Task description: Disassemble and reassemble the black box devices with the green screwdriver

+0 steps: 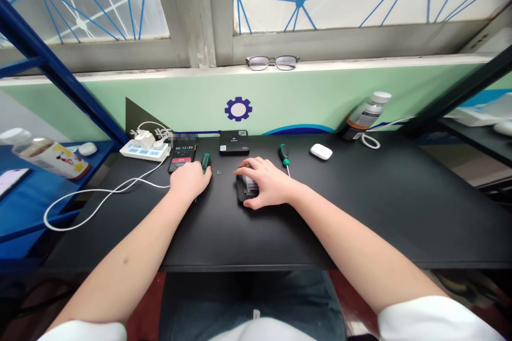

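Note:
My left hand (190,178) lies on the black table (360,213), its fingers closed round a green-handled screwdriver (205,162) whose top sticks out past the knuckles. My right hand (267,183) rests flat over a small dark device (242,187) with a grey ribbed part, fingers stretched out on it and thumb along its near side. A tiny screw-like piece (218,172) lies between the two hands. A second green-handled screwdriver (284,156) lies just beyond my right hand.
A phone with a running timer (182,157), a white power strip with cable (144,149), a black box (234,143), a white earbud case (321,151) and a tipped bottle (366,114) stand at the back. Glasses (272,62) rest on the sill. Blue shelving (48,170) flanks the left.

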{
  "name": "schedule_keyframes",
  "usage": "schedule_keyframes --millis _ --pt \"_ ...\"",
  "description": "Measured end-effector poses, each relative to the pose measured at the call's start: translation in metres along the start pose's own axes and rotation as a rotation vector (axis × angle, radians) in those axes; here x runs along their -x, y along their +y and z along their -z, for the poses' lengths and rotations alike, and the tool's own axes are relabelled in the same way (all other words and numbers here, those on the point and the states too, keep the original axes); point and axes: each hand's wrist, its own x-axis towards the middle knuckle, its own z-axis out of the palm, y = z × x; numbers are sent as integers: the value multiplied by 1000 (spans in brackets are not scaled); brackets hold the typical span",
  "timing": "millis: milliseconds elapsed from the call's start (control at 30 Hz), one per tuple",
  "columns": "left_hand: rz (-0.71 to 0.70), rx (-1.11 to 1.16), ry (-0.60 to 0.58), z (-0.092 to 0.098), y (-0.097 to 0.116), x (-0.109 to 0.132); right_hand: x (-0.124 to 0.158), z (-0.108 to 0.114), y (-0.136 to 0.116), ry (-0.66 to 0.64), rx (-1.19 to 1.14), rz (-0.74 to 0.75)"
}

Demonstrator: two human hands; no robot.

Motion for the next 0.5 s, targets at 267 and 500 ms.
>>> schedule_keyframes --millis 267,500 --pt "-261 105 79 9 12 15 4 4 -2 57 -156 -13" --pt "-466 527 -541 0 9 39 1 2 2 241 -513 105"
